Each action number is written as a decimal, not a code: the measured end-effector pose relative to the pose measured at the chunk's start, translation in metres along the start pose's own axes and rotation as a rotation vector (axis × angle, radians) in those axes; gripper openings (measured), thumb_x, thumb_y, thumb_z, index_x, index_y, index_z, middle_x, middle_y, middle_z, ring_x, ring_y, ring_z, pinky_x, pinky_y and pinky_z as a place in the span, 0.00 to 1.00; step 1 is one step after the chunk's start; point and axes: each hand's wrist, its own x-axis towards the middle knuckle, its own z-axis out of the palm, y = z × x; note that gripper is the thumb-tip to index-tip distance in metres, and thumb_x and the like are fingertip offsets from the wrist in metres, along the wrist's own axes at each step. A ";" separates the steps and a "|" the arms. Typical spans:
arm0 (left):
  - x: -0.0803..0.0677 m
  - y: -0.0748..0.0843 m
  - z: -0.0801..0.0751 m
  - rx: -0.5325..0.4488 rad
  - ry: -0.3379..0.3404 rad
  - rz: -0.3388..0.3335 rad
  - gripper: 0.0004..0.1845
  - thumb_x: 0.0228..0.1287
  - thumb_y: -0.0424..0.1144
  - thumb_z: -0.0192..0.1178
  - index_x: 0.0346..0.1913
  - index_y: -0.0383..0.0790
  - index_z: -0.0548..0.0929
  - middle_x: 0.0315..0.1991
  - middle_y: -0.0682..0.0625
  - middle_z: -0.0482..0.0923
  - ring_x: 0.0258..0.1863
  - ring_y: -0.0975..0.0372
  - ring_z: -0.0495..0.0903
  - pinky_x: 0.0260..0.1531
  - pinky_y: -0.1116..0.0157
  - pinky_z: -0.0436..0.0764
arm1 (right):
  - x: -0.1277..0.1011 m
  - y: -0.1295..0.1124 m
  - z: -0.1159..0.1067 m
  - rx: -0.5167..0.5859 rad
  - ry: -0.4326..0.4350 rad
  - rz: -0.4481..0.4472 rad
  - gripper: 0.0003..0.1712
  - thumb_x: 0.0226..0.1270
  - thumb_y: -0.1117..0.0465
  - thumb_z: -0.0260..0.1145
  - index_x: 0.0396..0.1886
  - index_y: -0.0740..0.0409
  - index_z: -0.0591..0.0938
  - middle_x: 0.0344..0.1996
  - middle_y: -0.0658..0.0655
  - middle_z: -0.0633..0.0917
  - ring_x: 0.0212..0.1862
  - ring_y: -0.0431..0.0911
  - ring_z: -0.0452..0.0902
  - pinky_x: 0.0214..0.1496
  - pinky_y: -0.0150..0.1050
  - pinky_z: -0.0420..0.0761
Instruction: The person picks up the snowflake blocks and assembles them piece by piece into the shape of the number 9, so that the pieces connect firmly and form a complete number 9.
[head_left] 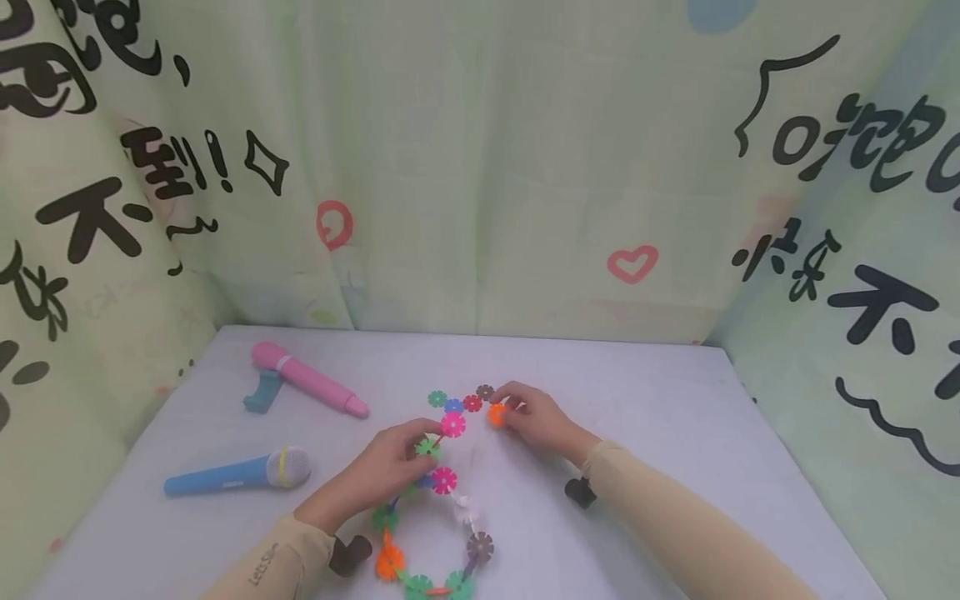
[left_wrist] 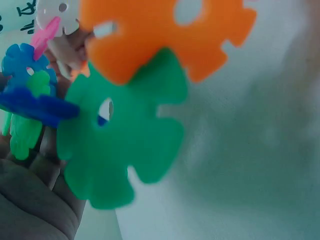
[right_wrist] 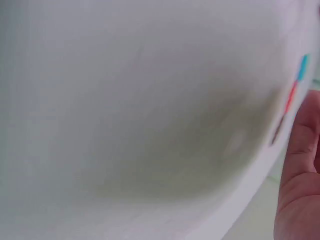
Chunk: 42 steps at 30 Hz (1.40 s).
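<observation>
White table [head_left: 675,433] stands boxed in by pale printed curtains [head_left: 480,167].

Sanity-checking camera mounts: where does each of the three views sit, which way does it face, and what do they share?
Head: above and behind, facing forward and down at the white table; both forearms, left hand, right hand, snowflake-piece chain, two toy microphones.
Left wrist: at the left palm, looking along the fingers; orange piece and green piece fill the frame.
Right wrist: faces blurred table surface; only the hand edge shows.
Shared: head and left wrist both show the chain; all show the table.
</observation>
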 end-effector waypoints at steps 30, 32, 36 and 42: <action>0.003 0.004 0.001 -0.096 -0.015 -0.005 0.21 0.67 0.43 0.65 0.60 0.40 0.78 0.45 0.49 0.81 0.30 0.60 0.81 0.32 0.62 0.82 | -0.041 -0.029 0.000 0.472 -0.229 -0.020 0.25 0.66 0.57 0.71 0.61 0.58 0.81 0.54 0.54 0.84 0.54 0.54 0.82 0.55 0.42 0.80; 0.003 0.004 0.001 -0.084 -0.009 -0.001 0.20 0.67 0.44 0.65 0.59 0.41 0.79 0.45 0.50 0.81 0.31 0.61 0.80 0.32 0.62 0.81 | -0.042 -0.030 0.001 0.502 -0.234 -0.011 0.24 0.66 0.57 0.71 0.61 0.58 0.81 0.53 0.55 0.85 0.54 0.57 0.82 0.55 0.42 0.80; 0.002 0.005 0.002 -0.072 -0.006 0.014 0.21 0.68 0.48 0.64 0.59 0.43 0.80 0.45 0.52 0.82 0.32 0.61 0.78 0.32 0.63 0.81 | -0.043 -0.032 0.003 0.505 -0.241 -0.004 0.23 0.66 0.55 0.72 0.60 0.53 0.83 0.53 0.53 0.85 0.55 0.56 0.81 0.53 0.42 0.81; 0.001 0.006 0.003 -0.093 0.003 0.070 0.13 0.73 0.47 0.59 0.51 0.44 0.83 0.40 0.54 0.82 0.37 0.60 0.79 0.40 0.59 0.82 | -0.044 -0.034 0.001 0.507 -0.287 -0.005 0.21 0.68 0.55 0.70 0.60 0.50 0.83 0.54 0.56 0.84 0.54 0.58 0.81 0.53 0.41 0.81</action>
